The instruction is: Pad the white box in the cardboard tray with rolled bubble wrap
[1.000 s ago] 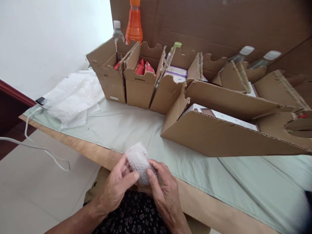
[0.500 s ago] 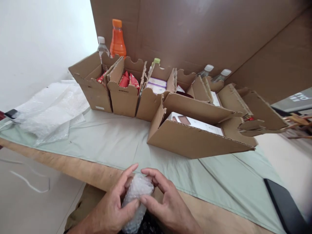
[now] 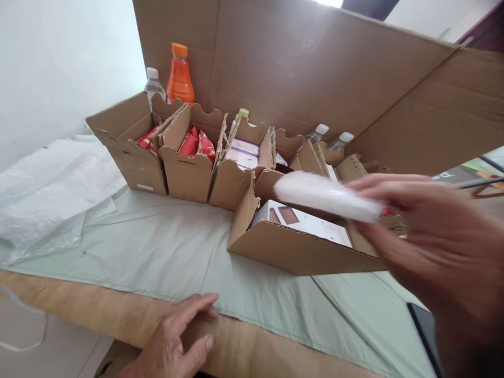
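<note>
The right hand [image 3: 425, 236] holds the bubble-wrapped bundle [image 3: 326, 195], fingers [image 3: 378, 186] clamped on its right end (motion blur hides detail). The bundle hovers above the low cardboard box [image 3: 291, 247], at 3 o'clock of the frame centre. The left hand [image 3: 173, 341] rests on the worktop [image 3: 118, 294] edge at 6 o'clock, fingers loosely apart and holding nothing. Bubble wrap sheets [image 3: 51, 194] lie at 9 o'clock; 1 orange bottle [image 3: 180, 74] stands at 11 o'clock.

I see a table [image 3: 98, 310] under green cloth [image 3: 165, 252]; on it boxes [image 3: 189, 168], bubble wrap [image 3: 47, 194], my left hand [image 3: 173, 341].
</note>
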### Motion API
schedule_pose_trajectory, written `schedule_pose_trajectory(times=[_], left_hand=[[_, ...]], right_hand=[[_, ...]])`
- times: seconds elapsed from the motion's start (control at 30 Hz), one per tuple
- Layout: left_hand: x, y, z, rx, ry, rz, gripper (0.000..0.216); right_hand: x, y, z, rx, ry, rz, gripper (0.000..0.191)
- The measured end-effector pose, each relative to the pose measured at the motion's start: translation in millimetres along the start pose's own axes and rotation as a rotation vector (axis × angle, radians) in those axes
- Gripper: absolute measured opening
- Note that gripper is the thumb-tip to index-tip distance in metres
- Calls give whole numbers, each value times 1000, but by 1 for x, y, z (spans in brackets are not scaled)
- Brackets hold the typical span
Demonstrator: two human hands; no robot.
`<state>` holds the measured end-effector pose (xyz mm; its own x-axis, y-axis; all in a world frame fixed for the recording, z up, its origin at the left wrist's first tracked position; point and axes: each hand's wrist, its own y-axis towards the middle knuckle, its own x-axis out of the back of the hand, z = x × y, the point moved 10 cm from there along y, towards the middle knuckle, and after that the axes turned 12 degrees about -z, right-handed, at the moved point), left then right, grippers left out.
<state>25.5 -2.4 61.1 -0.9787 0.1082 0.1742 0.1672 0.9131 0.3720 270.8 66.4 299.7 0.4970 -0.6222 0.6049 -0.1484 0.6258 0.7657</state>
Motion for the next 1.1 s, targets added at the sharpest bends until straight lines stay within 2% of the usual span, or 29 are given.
schedule_pose_trajectory(times=[0.1, 0.2, 0.4, 0.47, 0.57, 0.63, 0.83, 0.9, 0.97, 1.03, 1.1], left_hand=[[-8, -2, -7, -131, 34, 36, 62], [-10, -2, -7, -167, 8, 45, 55], [-12, -8, 6, -194, -94, 5, 47], [-13, -9, 8, -192, -103, 1, 49], [-15, -10, 12, -151, -92, 16, 50], [-16, -11, 13, -137, -79, 21, 47], [-16, -13, 15, -129, -19, 33, 40], [-15, -13, 14, -122, -4, 40, 38], [-14, -12, 12, -115, 4, 35, 35], [-8, -10, 3, -133, -5, 11, 36], [1, -7, -8, -132, 8, -33, 38]], right_hand=[[-59, 21, 16, 207, 82, 233, 14], [-92, 32, 26, 264, 176, 385, 18], [-107, 49, 13, 175, 210, 384, 13], [-119, 41, 3, 134, 211, 480, 13], [-142, 19, -14, -21, 211, 721, 16], [-150, 7, -15, -101, 248, 849, 21], [-160, -3, 7, -49, 358, 1001, 26], [-157, -2, 9, -19, 369, 997, 31], [-142, 7, 6, 12, 336, 888, 34], [-108, 19, 0, 18, 269, 664, 32], [-54, 21, -9, -22, 176, 367, 26]])
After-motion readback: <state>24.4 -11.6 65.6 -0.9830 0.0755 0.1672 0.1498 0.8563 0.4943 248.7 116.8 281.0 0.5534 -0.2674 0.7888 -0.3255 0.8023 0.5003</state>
